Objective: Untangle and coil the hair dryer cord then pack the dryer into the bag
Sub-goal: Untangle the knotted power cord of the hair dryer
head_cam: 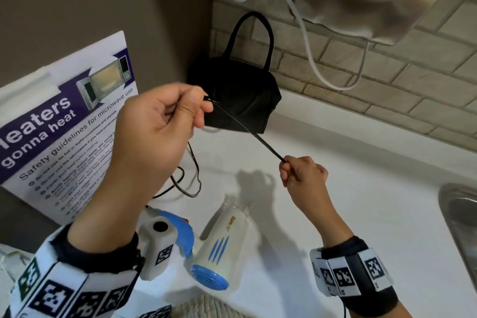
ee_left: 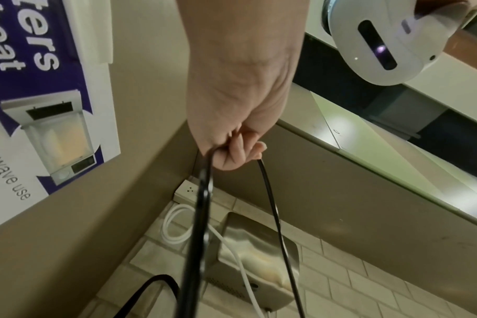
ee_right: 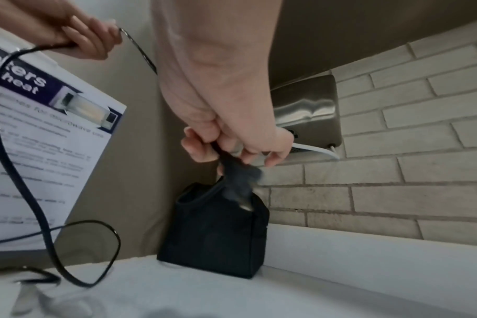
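While the hair dryer (head_cam: 224, 241) lies on the white bench (head_cam: 361, 175), the left hand (head_cam: 157, 126) pinches the black cord (head_cam: 247, 129) up high. The right hand (head_cam: 300, 170) has a tight grip on the plug end, probably so the cord pulls straight. The bag (head_cam: 237, 93) waits by the wall.
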The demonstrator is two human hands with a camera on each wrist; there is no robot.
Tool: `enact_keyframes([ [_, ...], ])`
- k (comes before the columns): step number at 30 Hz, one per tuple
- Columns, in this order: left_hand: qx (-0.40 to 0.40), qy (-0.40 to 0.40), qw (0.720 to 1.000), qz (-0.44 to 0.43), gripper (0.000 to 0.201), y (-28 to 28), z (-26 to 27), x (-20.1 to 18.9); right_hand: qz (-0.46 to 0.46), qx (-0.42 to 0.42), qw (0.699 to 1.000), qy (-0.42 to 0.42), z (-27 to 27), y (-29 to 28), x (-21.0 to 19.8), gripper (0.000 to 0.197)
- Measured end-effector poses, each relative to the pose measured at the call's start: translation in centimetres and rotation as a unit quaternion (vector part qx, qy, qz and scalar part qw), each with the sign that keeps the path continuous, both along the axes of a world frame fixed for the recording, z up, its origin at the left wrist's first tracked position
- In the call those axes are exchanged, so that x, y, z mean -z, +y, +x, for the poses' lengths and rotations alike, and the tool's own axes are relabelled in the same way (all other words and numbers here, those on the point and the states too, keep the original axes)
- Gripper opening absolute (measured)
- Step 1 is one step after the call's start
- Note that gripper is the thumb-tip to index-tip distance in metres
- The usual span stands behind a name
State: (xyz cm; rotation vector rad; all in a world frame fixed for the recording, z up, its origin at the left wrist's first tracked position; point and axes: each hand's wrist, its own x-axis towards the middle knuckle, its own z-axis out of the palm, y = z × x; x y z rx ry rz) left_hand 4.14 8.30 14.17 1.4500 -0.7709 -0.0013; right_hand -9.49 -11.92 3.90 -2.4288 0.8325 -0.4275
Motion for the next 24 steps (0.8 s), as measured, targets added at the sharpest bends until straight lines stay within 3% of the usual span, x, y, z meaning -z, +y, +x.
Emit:
enact_keyframes([
  [3, -0.01, 0.016, 1.0, -0.004, 0.025, -0.3, 0.2, -0.2, 0.013, 0.023, 1.0, 0.008, 0.0, -0.6, 1.2, 0.028],
  [7, -0.009, 0.026, 1.0, -0.002, 0.025, -0.9, 0.2, 0.2, 0.029, 0.051, 0.998, 0.016, 0.4, -1.6, 2.9, 0.045],
  [11, -0.009, 0.006, 1.0, 0.005, 0.021, -0.8, 1.5, 0.8, 0.083, 0.008, 0.995, -0.05, -0.1, -2.3, 3.8, 0.028],
  [15, 0.021, -0.01, 0.998, 0.05, 0.016, -1.1, 2.5, 2.1, 0.081, 0.051, 0.994, -0.052, -0.8, -3.9, 4.8, 0.02],
  [18, 0.045, -0.053, 0.989, 0.129, 0.018, -1.6, 3.1, 3.9, 0.098, 0.129, 0.985, -0.058, -1.9, -5.8, 5.6, 0.019],
  [21, 0.009, -0.156, 0.949, 0.275, 0.026, -2.7, 3.8, 6.6, 0.144, 0.203, 0.967, -0.05, -3.3, -7.3, 5.7, 0.019],
  [24, 0.044, -0.159, 0.93, 0.33, 0.028, -4.0, 5.3, 9.3, 0.169, 0.244, 0.955, -0.02, -4.6, -8.4, 5.9, 0.018],
])
